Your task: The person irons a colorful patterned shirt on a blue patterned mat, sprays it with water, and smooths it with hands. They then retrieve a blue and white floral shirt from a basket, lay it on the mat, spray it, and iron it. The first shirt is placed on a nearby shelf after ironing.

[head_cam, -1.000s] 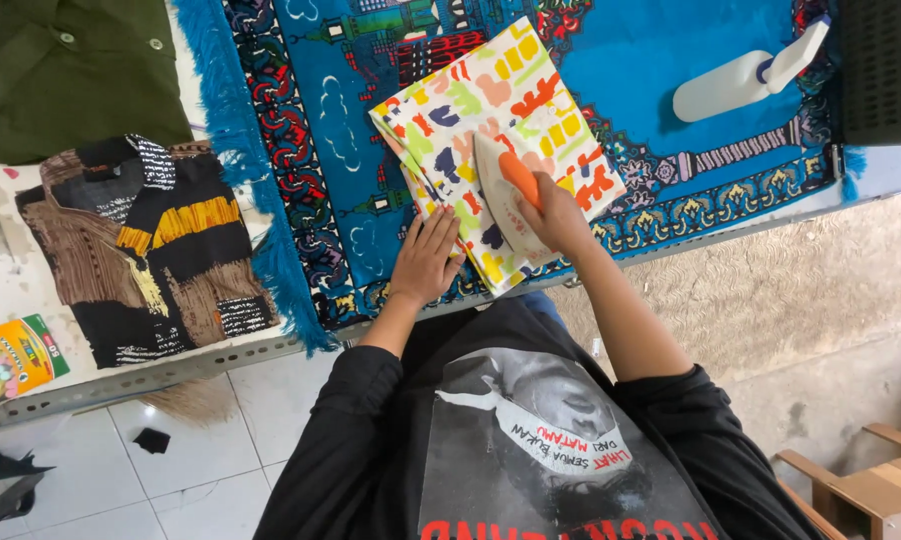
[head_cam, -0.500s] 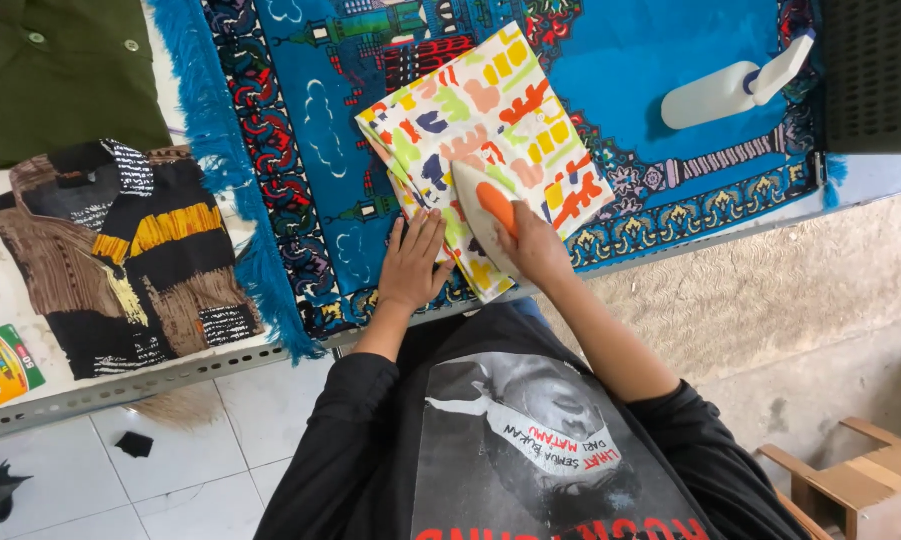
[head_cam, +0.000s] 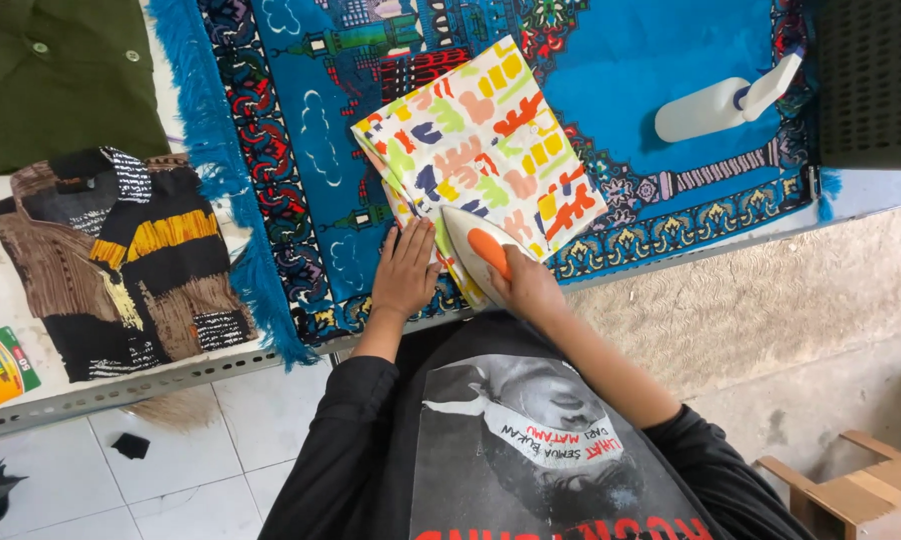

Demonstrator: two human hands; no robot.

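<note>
A folded cloth [head_cam: 481, 150] with bright multicoloured shapes lies on a blue patterned rug [head_cam: 611, 60] spread over the table. My right hand [head_cam: 531, 290] grips the orange handle of a white clothes iron [head_cam: 476, 250], which rests on the cloth's near corner. Beside it, my left hand [head_cam: 406, 270] lies flat with fingers spread, pressing the cloth's near edge and the rug.
A white spray bottle [head_cam: 721, 100] lies on the rug at the far right. Left of the rug sit a folded brown, black and yellow shirt [head_cam: 121, 260], a dark green garment [head_cam: 61, 70] and a small colourful box [head_cam: 1, 368]. A wooden stool [head_cam: 851, 490] stands on the floor at right.
The iron has slid toward me along the cloth, down to its near corner. My left hand stays flat beside it.
</note>
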